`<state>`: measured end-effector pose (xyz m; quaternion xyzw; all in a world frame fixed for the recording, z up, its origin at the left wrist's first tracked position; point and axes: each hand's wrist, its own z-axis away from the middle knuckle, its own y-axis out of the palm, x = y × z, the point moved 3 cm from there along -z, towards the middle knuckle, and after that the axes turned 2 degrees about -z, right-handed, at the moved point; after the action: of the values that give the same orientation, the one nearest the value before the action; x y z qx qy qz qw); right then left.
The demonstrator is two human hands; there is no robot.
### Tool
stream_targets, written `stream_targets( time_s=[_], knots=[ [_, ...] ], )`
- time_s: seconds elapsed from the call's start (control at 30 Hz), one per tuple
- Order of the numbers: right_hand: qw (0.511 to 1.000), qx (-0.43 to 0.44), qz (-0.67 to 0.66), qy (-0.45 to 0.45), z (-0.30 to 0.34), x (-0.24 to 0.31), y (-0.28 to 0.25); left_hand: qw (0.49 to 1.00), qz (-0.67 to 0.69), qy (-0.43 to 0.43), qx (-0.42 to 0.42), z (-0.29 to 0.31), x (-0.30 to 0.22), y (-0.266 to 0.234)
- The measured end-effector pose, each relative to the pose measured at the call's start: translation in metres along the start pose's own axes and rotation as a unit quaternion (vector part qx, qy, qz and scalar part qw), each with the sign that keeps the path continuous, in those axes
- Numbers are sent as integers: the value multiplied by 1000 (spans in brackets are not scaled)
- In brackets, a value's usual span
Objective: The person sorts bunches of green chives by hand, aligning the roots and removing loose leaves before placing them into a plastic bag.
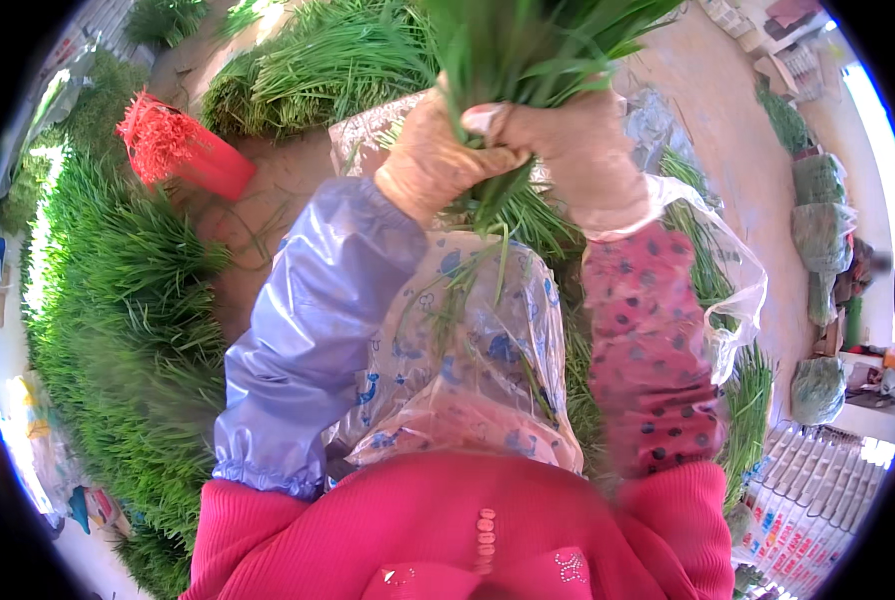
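Holds a bunch of long, flat, chive-like green leaves point(528, 55) clasped tightly in left hand point(433, 155) and right hand point(573, 150) together, both apparently in tan gloves. Points the bunch's long axis away from the body, with the broad, blurred mass beyond the grip, spreading more toward the right, and a short, narrow end on the near side. Cannot rank either hand as nearer: touching the bunch with both. Nearer the body, on the lap, loose leaves point(455, 300) on a clear plastic sheet with blue prints point(508, 345). Beside the dotted red sleeve point(653, 350), a white plastic bag point(748, 290). Farther left, a red container point(223, 165) of red strands point(156, 140), near a large leaf heap point(128, 370); far right, plastic-wrapped green bundles point(820, 240).
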<state>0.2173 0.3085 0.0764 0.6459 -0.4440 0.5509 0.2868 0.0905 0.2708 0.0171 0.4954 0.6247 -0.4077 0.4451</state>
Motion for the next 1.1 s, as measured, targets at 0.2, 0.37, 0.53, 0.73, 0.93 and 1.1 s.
stream_targets(
  time_s=[0.2,0.37,0.53,0.73,0.93,1.1],
  knots=[
    [994,56,86,38,-7,-113,52,783,568,-246,56,13,129,-42],
    [973,164,119,107,-3,-148,60,869,450,-205,13,26,158,-51],
    [968,204,133,54,-12,-121,71,996,76,20,45,22,122,-57],
    [992,2,114,61,-40,-107,98,984,69,-151,66,7,139,-78],
    [992,0,94,78,-35,-86,82,924,-338,20,-177,69,38,-111],
    [988,-41,101,112,-20,-100,68,944,170,-248,136,113,20,-39]
  ],
)
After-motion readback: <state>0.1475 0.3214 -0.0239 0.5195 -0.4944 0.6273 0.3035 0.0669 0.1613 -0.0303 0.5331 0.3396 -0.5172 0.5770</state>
